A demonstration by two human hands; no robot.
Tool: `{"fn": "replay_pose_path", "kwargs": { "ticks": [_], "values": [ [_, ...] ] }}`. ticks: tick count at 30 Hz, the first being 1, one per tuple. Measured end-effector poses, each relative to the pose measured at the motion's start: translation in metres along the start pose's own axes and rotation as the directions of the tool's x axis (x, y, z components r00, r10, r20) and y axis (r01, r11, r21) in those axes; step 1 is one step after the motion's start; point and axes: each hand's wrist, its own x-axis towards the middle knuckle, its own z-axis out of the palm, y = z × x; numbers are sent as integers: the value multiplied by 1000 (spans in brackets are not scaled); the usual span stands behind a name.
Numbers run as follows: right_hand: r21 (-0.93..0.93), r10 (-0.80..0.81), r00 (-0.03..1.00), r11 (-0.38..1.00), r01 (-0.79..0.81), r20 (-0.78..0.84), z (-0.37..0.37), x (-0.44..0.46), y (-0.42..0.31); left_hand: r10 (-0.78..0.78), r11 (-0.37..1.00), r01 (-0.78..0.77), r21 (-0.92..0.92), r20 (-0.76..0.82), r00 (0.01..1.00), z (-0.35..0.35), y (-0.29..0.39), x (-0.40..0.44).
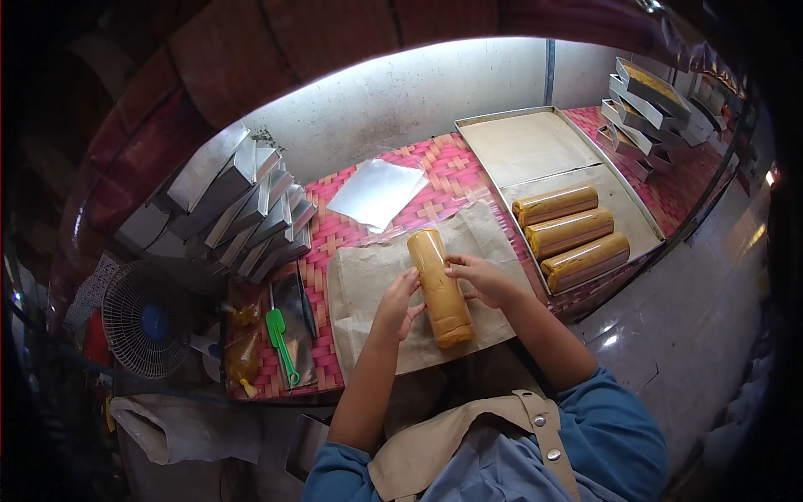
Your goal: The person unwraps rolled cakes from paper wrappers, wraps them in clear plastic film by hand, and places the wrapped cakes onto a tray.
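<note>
A golden-brown roll cake [437, 293], its surface glossy as if under clear film, lies lengthwise on a sheet of brown paper [360, 284]. On its left side rests my left hand [398, 306], fingers curved against it. My right hand [487, 281] curves around the right side, with fingertips on the cake's upper surface. Between them the two hands hold the roll. Beyond the paper lies a stack of clear plastic sheets [378, 192].
At the right, a metal tray [552, 134] carries three wrapped rolls [570, 234]. Metal pans [251, 209] are stacked at the left, and more pans [644, 109] stand far right. A green spatula [281, 339], a bag of yellow filling [242, 356] and a fan [150, 322] are at the left.
</note>
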Motion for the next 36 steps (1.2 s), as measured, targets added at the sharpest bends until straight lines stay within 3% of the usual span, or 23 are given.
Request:
{"fn": "replay_pose_path", "kwargs": {
  "ticks": [5, 10, 12, 14, 17, 19, 22, 24, 26, 28, 30, 33, 34, 36],
  "values": [
    [73, 100, 992, 992, -106, 73, -16, 28, -1, -179, 978, 179, -110, 4, 984, -16, 0, 33],
    [113, 217, 976, 969, -218, 23, -23, 41, 2, -255, 967, 255, 21, -12, 967, -17, 4, 43],
    [125, 200, 980, 971, -201, 22, -26, 47, 9, -227, 956, 221, 193, 10, 974, -14, 5, 43],
    [134, 185, 982, 973, -187, 26, -25, 45, 13, -192, 961, 183, 208, 24, 981, -14, 3, 44],
    [144, 63, 992, 987, -78, 106, -21, 39, 18, -94, 965, 97, 245, -22, 995, 0, 8, 35],
    [234, -120, 988, 968, 94, 99, -14, 36, 24, -7, 952, 26, 306, -62, 998, 9, 11, 26],
    [336, -236, 968, 921, 197, 80, -7, 37, 38, 73, 943, -69, 325, -2, 997, 16, 7, 24],
    [375, -223, 972, 909, 181, 73, -9, 34, 39, 101, 948, -100, 303, 12, 995, 24, 7, 20],
    [418, -210, 976, 893, 165, 63, -11, 27, 37, 139, 982, -138, 126, 3, 990, 28, 7, 20],
    [600, -142, 989, 795, 91, 38, -15, 20, 34, 145, 986, -147, 77, 33, 989, 29, 6, 19],
    [597, -192, 981, 787, 154, 0, -21, 23, 40, 193, 981, -192, -25, 80, 978, 33, 4, 18],
    [788, -275, 958, 572, 228, -78, -10, 3, 23, 226, 974, -217, -64, 200, 953, 44, 5, 11],
    [789, -272, 959, 571, 227, -78, -11, 0, 21, 223, 975, -215, -65, 199, 954, 47, 8, 6],
    [881, -334, 942, 432, 191, -41, -18, -5, 17, 166, 979, -192, 72, 268, 949, 55, 12, -5]
  ]
}}
